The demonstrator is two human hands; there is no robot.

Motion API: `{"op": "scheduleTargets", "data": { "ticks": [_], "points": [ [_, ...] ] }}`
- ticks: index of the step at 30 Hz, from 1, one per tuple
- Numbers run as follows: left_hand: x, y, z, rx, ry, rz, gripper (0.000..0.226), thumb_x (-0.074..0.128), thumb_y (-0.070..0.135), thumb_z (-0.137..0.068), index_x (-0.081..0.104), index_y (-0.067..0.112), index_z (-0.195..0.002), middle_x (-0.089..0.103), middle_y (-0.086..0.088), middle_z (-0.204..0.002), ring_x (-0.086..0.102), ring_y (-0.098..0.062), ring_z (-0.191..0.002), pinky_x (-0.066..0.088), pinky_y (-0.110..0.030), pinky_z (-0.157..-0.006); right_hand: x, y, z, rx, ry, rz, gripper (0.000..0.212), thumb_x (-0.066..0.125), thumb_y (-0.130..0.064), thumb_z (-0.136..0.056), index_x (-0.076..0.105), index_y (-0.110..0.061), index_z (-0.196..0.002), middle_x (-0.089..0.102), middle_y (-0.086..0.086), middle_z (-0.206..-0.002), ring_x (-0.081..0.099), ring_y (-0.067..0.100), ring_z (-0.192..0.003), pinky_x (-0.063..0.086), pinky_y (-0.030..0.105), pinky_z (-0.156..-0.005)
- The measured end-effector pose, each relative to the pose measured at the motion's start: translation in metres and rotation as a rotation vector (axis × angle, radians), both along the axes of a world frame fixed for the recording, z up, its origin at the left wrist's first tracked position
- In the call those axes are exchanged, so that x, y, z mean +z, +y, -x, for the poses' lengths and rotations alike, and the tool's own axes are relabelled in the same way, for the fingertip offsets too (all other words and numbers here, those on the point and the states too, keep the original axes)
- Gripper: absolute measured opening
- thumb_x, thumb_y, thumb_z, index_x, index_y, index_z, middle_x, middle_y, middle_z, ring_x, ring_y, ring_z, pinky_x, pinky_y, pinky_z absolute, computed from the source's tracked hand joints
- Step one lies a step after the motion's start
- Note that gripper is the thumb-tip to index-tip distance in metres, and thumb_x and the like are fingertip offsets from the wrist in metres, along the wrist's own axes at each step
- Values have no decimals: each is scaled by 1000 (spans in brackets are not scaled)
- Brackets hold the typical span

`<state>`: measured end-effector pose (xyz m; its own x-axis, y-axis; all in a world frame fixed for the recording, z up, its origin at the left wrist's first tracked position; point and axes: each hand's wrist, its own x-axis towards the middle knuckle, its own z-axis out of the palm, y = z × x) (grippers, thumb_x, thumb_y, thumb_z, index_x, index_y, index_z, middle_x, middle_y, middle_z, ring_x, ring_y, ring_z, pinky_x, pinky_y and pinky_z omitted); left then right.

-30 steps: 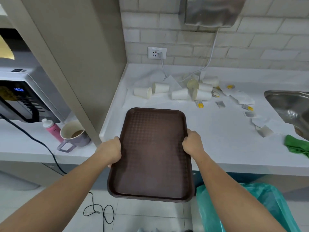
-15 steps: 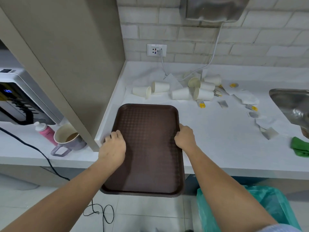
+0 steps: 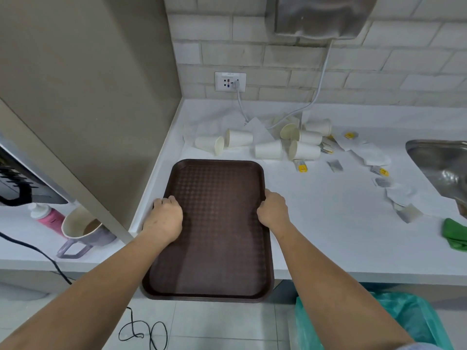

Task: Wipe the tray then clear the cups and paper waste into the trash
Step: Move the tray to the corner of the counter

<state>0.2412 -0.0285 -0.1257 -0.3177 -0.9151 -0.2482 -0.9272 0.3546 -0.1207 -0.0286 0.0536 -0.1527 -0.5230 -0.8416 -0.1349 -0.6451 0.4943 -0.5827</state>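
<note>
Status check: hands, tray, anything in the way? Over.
On the tray: left hand and right hand grip its long edges. Its near end overhangs the counter. Toppled cups beyond its far end; cloth far right, untouched.

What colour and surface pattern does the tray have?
The tray is dark brown with a fine checkered, basket-weave texture, seen best in the head view.

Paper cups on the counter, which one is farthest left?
The cup lying nearest the beige side panel, mouth pointing right; every other cup lies further right.
</note>
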Motion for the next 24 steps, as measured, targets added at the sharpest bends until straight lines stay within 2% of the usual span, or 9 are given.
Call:
{"op": "scheduleTargets", "data": {
  "ticks": [2,4,6,8,11,14,17,21,24],
  "points": [
    [3,-5,3,-2,12,-12,39,41,2,-90,47,-2,-129,58,-18,-125,48,-32,-119,47,-36,-100,1,-4,2,-7,-8,-21,33,52,-4,-91,58,-10,-123,64,11,-112,61,25,-93,52,32,-81],
    [8,-10,6,13,30,-27,32,42,3,-88,53,1,-119,62,-16,-116,53,-30,-109,50,-35,-86,2,-7,4,-12,-18,-54,31,51,-6,-93,58,-10,-123,64,11,-115,61,26,-97,54,34,-85],
    [15,-15,8,35,53,-34,25,45,8,-91,55,3,-113,64,-14,-107,54,-27,-92,46,-34,-72,5,-8,5,-10,-2,-83,27,49,-10,-95,58,-8,-121,62,12,-116,61,28,-100,54,35,-85],
    [21,-20,10,59,107,-43,20,46,13,-95,55,4,-110,64,-13,-103,53,-26,-85,46,-35,-70,10,-9,4,-17,66,-88,29,46,-16,-96,55,-7,-122,56,14,-120,59,31,-104,51,38,-85],
    [28,-33,15,74,231,-44,22,45,19,-99,55,5,-111,60,-14,-110,57,-30,-98,52,-41,-83,17,-14,5,-18,203,-29,39,44,-22,-98,50,-8,-133,46,16,-127,49,35,-112,46,41,-88],
    [35,-52,29,53,297,-27,31,43,24,-101,54,6,-124,57,-15,-122,55,-34,-111,51,-47,-95,26,-29,13,57,236,62,43,46,-24,-97,51,-12,-138,44,15,-129,43,34,-115,47,42,-92],
    [39,-76,49,27,309,16,43,41,27,-103,47,8,-141,53,-14,-133,53,-33,-119,50,-46,-97,35,-50,24,149,220,138,41,48,-23,-96,55,-14,-136,45,11,-130,42,29,-118,48,43,-96],
    [37,-112,75,23,309,49,50,40,25,-104,40,10,-152,46,-10,-148,45,-31,-131,48,-45,-101,37,-83,37,300,216,201,39,49,-18,-95,57,-12,-133,49,9,-129,45,28,-116,47,42,-96],
    [31,-139,91,15,256,22,56,44,23,-103,34,17,-158,38,-4,-156,36,-27,-140,46,-44,-104,32,-109,46,447,212,183,43,49,-16,-96,53,-11,-138,50,9,-133,45,28,-117,47,42,-97]
  ]
}}
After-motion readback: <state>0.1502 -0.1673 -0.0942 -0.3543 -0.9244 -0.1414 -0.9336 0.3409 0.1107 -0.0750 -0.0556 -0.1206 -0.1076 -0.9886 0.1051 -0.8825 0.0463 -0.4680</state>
